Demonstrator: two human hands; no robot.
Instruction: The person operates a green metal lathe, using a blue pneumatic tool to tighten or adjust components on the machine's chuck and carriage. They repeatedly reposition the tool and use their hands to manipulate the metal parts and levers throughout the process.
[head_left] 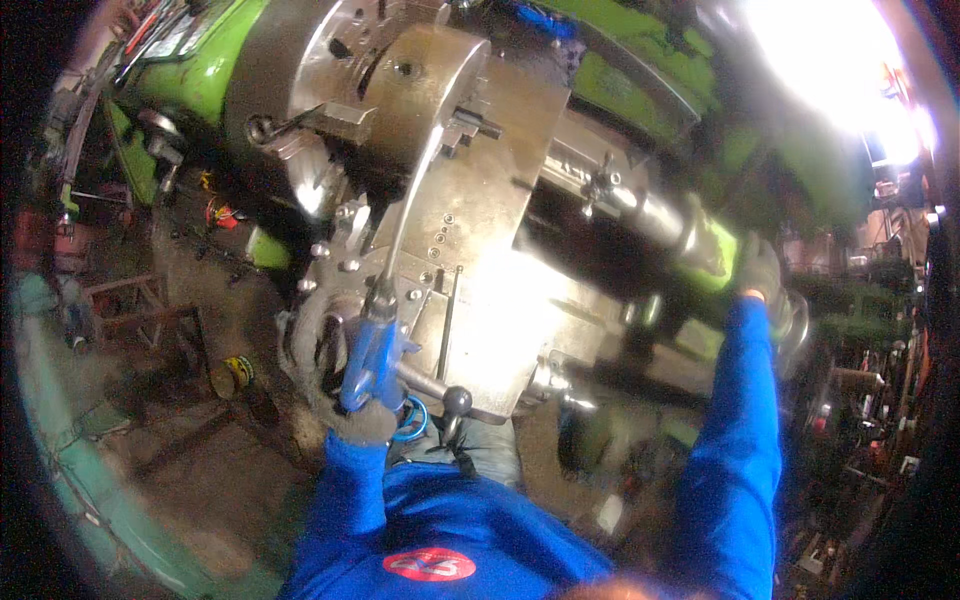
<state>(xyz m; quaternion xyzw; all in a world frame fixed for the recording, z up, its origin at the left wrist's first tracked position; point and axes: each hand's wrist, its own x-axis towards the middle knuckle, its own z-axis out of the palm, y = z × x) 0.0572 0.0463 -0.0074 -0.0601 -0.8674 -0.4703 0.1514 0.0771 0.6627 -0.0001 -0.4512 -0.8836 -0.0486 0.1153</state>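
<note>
The left hand (365, 420), in a grey glove below a blue sleeve, is clamped around the blue-handled end of a long slim steel tool (400, 240) that slants up across the grey steel carriage (490, 290) of a green lathe (200, 75) to the round silver chuck (350, 90). The right hand (760, 272), also gloved, is closed on a handwheel (795, 320) at the lathe's right end. The hands are well apart. A black-knobbed lever (455, 402) sits just beside the left hand at the carriage's lower edge.
</note>
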